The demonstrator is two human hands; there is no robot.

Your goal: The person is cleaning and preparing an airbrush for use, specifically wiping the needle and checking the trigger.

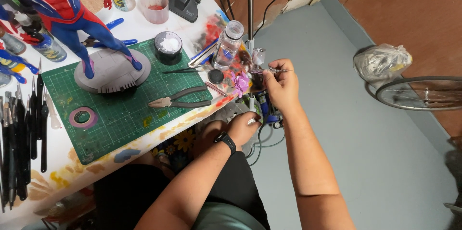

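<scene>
The right hand (281, 85) is raised just off the edge of the white, paint-stained counter (144, 23), its fingers pinched closed around a slim metal airbrush with a small cup on top (262, 66). The airbrush's tip points back toward the counter, where a small purple plastic piece (240, 83) sits just in front of the hand at the counter's edge.

The left hand (243, 126) is lower, below the right hand and under the counter's rim, a black watch (225, 141) on its wrist. Its fingers are curled around something small and pale, too hidden to name.

Just beyond the right hand stands a clear plastic bottle with a clear cap (227, 44), and beside it a small black round lid (216, 76). Further out from the hands lies a green cutting mat (125, 109), carrying grey-handled pliers (178, 100), a roll of purple tape (83, 117), a black jar of white powder (168, 47) and a red-and-blue figure on a grey round base (72, 13). A row of black-handled tools (24, 133) lies at the far side of the mat, well apart from both hands.
</scene>
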